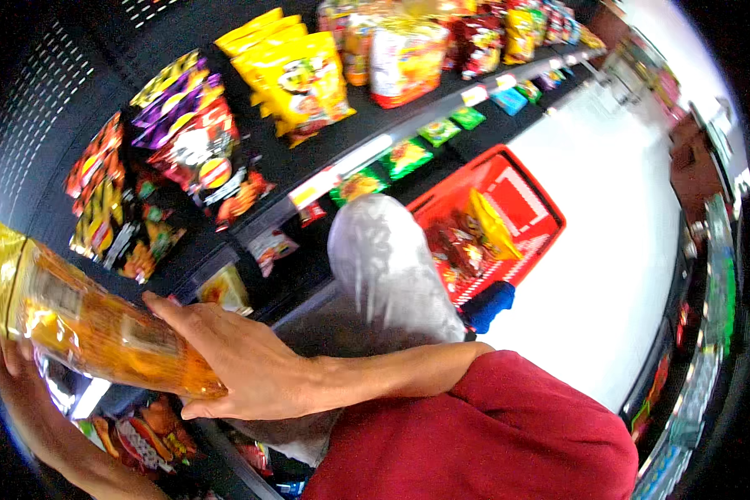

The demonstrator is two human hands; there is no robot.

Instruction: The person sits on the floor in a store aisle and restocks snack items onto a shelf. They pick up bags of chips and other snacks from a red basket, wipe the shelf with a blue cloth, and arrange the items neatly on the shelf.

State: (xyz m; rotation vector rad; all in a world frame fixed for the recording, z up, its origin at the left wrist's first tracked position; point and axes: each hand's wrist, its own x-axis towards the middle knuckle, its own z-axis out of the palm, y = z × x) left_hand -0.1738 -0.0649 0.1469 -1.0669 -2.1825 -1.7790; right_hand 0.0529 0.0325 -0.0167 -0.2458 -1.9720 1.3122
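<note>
A long clear plastic bag of orange snacks (122,331), with a yellow top, lies between my two hands at the left. My right hand (250,362) grips its lower end, thumb beneath and fingers over it. At the far left edge, my left hand (12,350) is against the yellow end; its fingers are partly hidden and blurred. Beyond the bag, black-and-red snack packets (209,169) and dark packets (109,219) stand on a black shelf (325,147). Yellow snack bags (306,81) stand farther along it.
A red shopping basket (537,206) holding a yellow packet (492,225) and dark red packets (459,247) rests on the white floor (600,250), beyond my grey-clad knee (387,262). Green packets (406,156) sit on a lower shelf. More packaged snacks (144,437) lie at lower left.
</note>
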